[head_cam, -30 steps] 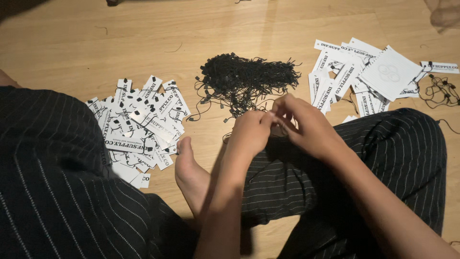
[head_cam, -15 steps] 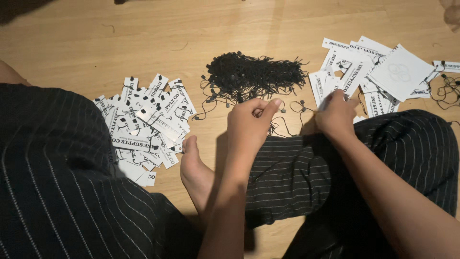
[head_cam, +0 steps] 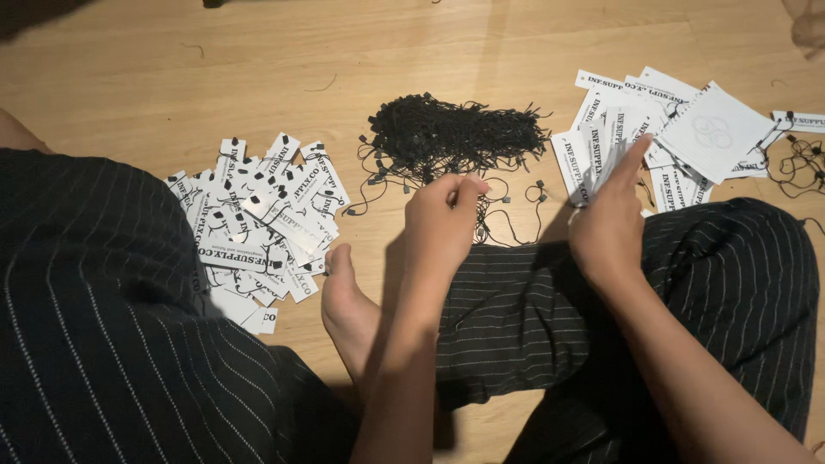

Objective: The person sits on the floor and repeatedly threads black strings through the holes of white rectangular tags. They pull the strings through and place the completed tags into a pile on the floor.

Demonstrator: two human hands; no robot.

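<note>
I sit cross-legged on a wooden floor. My left hand (head_cam: 443, 219) pinches a thin black string loop (head_cam: 503, 215) that trails from the tangled pile of black strings (head_cam: 455, 133) just beyond it. My right hand (head_cam: 606, 223) reaches into the right-hand pile of white printed tags (head_cam: 687, 129), and its fingers close on one white tag (head_cam: 601, 150) at the pile's near edge. A second heap of white tags with black strings attached (head_cam: 258, 215) lies on the left by my knee.
My bare foot (head_cam: 348, 309) rests between my legs in black pinstriped trousers (head_cam: 533, 318). A few loose black strings (head_cam: 799, 159) lie at the far right edge. Bare wooden floor (head_cam: 258, 60) stretches beyond the piles.
My hands were together over my lap a second ago. The right hand has since moved right to the tag pile and taken hold of a tag. The left hand stayed, holding its string.
</note>
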